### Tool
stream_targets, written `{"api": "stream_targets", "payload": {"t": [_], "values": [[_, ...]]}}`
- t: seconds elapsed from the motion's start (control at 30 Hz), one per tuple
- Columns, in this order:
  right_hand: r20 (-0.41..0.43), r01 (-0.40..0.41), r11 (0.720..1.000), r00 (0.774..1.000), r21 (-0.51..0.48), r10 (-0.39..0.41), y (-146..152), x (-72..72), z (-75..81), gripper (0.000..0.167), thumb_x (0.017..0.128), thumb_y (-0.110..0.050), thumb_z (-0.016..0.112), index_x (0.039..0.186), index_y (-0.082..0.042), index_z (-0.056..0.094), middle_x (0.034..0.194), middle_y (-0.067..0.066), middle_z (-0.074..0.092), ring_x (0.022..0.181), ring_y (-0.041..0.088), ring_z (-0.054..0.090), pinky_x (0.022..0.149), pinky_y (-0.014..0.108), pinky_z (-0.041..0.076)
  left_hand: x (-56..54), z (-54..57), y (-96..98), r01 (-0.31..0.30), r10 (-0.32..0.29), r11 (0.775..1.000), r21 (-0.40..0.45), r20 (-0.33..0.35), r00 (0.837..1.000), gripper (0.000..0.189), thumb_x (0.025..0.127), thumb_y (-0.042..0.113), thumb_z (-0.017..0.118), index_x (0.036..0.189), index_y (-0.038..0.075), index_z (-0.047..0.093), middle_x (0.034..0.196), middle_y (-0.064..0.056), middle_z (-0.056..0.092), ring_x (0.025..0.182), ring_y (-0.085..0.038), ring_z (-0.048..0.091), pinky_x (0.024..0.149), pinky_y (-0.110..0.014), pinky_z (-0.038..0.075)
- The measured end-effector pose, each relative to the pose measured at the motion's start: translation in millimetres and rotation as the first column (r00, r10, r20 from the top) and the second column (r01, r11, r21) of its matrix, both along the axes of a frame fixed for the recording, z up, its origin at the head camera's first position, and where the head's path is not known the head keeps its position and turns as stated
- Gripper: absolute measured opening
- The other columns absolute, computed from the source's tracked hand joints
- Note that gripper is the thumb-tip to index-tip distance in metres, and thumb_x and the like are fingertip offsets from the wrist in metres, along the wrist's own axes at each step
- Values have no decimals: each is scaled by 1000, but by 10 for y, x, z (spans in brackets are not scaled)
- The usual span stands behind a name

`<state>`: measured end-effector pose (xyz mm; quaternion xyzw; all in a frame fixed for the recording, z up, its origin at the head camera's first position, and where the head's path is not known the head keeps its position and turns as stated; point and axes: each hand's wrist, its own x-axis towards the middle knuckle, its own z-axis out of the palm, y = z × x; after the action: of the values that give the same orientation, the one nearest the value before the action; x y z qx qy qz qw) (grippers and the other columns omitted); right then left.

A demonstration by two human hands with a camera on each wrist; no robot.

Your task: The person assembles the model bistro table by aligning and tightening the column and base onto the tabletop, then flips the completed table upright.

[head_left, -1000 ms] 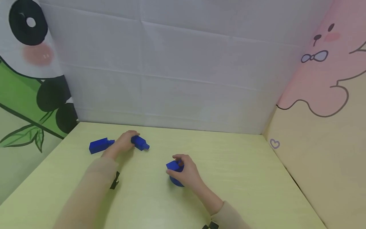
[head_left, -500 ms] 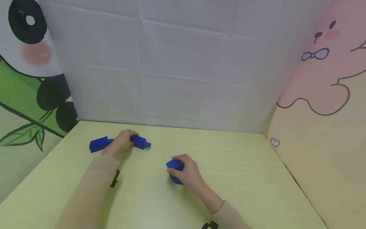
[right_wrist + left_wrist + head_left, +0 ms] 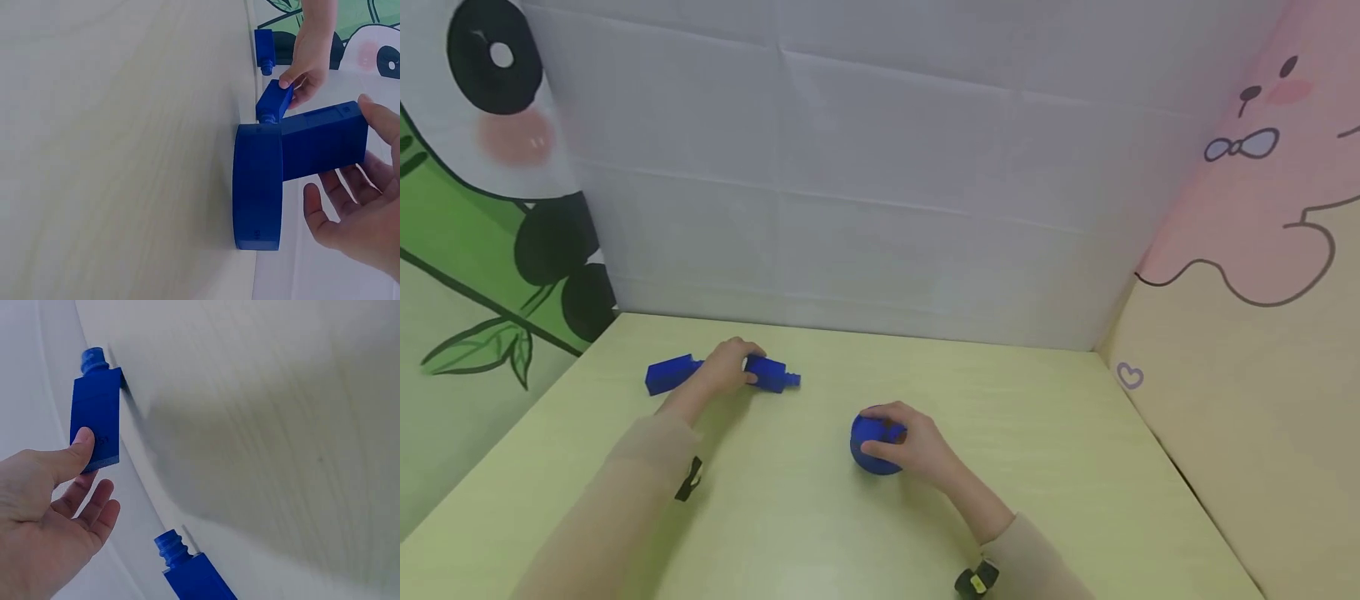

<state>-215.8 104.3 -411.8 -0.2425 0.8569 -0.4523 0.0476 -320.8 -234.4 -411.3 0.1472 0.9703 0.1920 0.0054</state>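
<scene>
In the head view my left hand (image 3: 722, 368) pinches a blue rectangular piece with a ridged neck (image 3: 767, 375). The left wrist view shows my thumb on the flat face of that piece (image 3: 95, 409), near the end away from the neck. A similar necked piece (image 3: 668, 375) lies on the table, left of my left forearm. My right hand (image 3: 921, 446) holds a blue rectangular block (image 3: 325, 140) between thumb and fingers. That block rises at a slant from a thick round blue base (image 3: 257, 194) at the table. Where block and base meet is hidden.
The pale yellow table (image 3: 805, 517) meets a white cloth backdrop (image 3: 865, 208) at the back. A panda-printed panel (image 3: 512, 137) borders the left, and a pink cartoon panel (image 3: 1247, 208) the right.
The left hand's necked piece has turned so its neck points more to the right. At the round base, the block in my right hand has changed its tilt. The head view has shifted slightly.
</scene>
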Motion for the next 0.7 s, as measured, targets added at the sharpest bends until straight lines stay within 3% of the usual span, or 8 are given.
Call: {"api": "stream_targets", "payload": {"t": [0.2, 0.37, 0.53, 0.7], "values": [[30, -27, 1000, 999, -14, 28, 126, -22, 23, 37, 85, -26, 71, 121, -17, 63, 122, 8, 60, 98, 23, 58, 73, 24, 50, 120, 103, 56, -41, 41, 995, 87, 0, 999, 46, 87, 5, 66, 125, -12, 48, 118, -30, 52, 111, -44, 51, 95, -52, 42], [106, -69, 996, 992, -62, 75, 249, -108, -21, 35, 87, -23, 69, 121, -16, 63, 128, 13, 55, 93, 26, 61, 73, 28, 53, 241, 143, 98, -45, 49, 990, 136, -28, 998, 44, 87, 6, 66, 124, -12, 49, 117, -30, 52, 110, -43, 51, 95, -52, 43], [45, -154, 985, 986, -72, 158, 364, -218, -91, 34, 89, -21, 66, 122, -16, 62, 124, 6, 55, 111, 24, 53, 88, 36, 50, 379, 166, 177, -36, 47, 989, 143, -74, 996, 42, 88, 9, 66, 122, -11, 51, 118, -29, 50, 108, -42, 52, 94, -52, 44], [-14, -204, 978, 979, -40, 204, 441, -275, -74, 34, 90, -13, 65, 123, -12, 62, 117, 5, 54, 107, 23, 50, 88, 36, 49, 505, 209, 281, -10, 31, 987, 160, -130, 991, 43, 88, 14, 67, 122, -9, 52, 119, -27, 49, 103, -38, 55, 89, -49, 47]]}}
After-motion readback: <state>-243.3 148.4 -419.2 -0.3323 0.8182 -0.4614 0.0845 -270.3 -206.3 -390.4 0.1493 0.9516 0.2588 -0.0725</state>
